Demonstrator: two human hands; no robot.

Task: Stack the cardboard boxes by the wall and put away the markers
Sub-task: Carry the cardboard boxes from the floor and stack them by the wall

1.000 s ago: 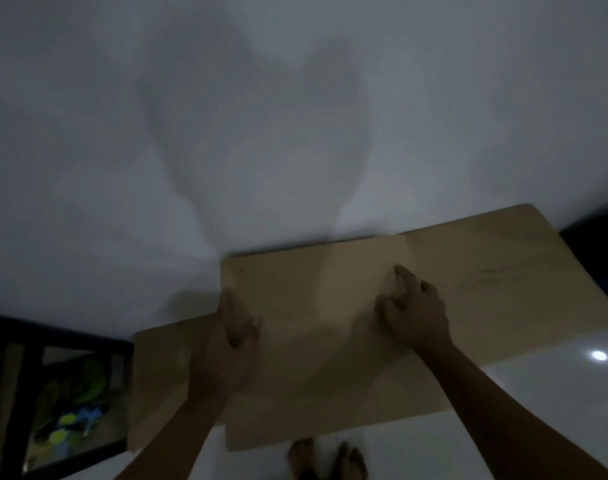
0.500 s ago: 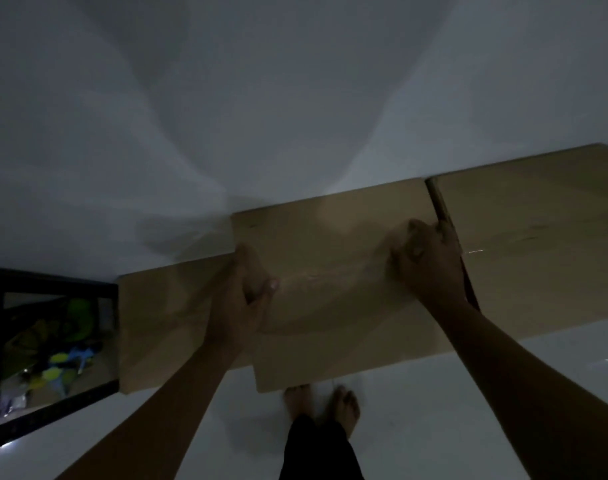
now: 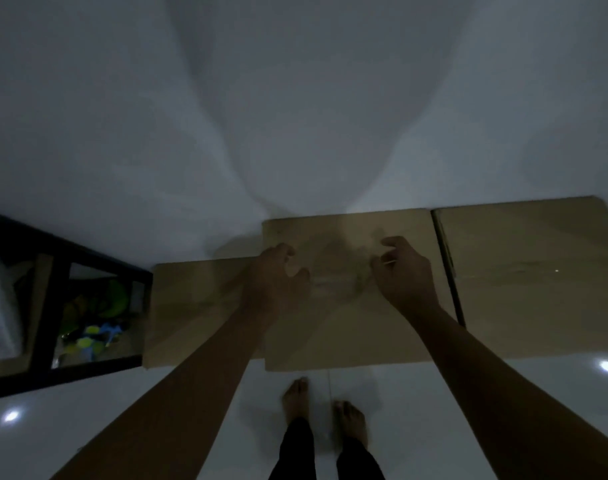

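Three flat cardboard boxes lean against the white wall [image 3: 295,116] in dim light. The middle cardboard box [image 3: 344,327] stands in front, overlapping the left cardboard box [image 3: 191,306], and the right cardboard box [image 3: 531,271] stands beside it. My left hand [image 3: 278,275] and my right hand [image 3: 403,271] hover in front of the middle box's upper part with loosely curled fingers that hold nothing. Whether the fingertips touch the board is unclear. I see no markers.
A black shelf frame [image 3: 53,271] stands at the left against the wall, with colourful items [image 3: 91,330] inside. The glossy white floor [image 3: 468,393] shows lamp reflections. My bare feet [image 3: 295,400] stand just in front of the middle box.
Both hands have let go of the middle box's side edges and moved inward in front of its face. The box now rests against the wall, and the view has tilted further down.
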